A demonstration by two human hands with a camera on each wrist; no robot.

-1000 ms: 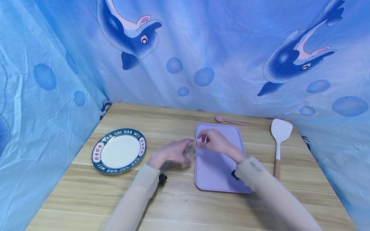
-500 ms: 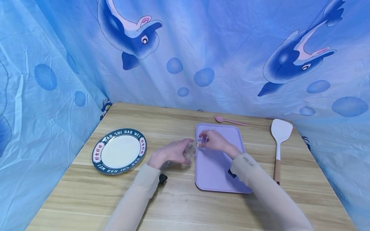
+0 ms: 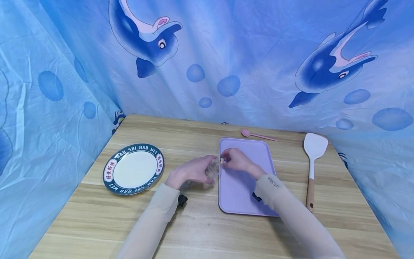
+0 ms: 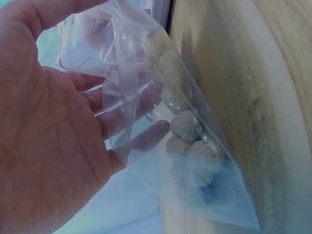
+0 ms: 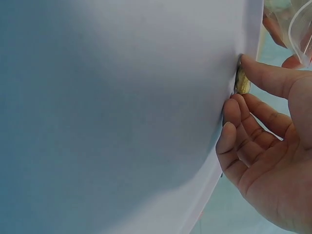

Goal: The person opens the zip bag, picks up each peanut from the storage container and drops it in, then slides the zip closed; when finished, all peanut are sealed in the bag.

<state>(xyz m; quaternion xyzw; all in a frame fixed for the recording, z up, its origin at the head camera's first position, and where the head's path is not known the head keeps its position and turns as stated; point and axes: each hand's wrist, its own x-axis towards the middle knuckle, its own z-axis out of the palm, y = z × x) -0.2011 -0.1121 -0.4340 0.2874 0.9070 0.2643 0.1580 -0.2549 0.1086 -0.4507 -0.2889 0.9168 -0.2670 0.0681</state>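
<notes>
My left hand [image 3: 192,171] holds a clear zip bag [image 4: 141,168] at the left edge of the purple tray [image 3: 242,194]. In the left wrist view, several tan, wrinkled, roundish pieces [image 4: 186,126] like dried figs lie inside it; the thumb is at the top and the fingers show through the plastic. Over the tray's upper left, my right hand [image 3: 239,160] pinches one small tan ridged piece [image 5: 243,82] between thumb and fingers, close by the tray's rim. The bag's mouth faces the right hand, and part of the bag shows at the right wrist view's top corner.
A white plate [image 3: 136,169] with a dark lettered rim stands at the left. Behind the tray lies a pink spoon [image 3: 258,136]. A white spatula [image 3: 312,158] with a wooden handle lies at the right. A blue dolphin-print curtain [image 3: 252,54] hangs behind the wooden table [image 3: 200,230].
My right hand has dipped slightly, and its forearm has swung left. A small tan piece came into sight at its fingertips. My left hand and the bag stay in place.
</notes>
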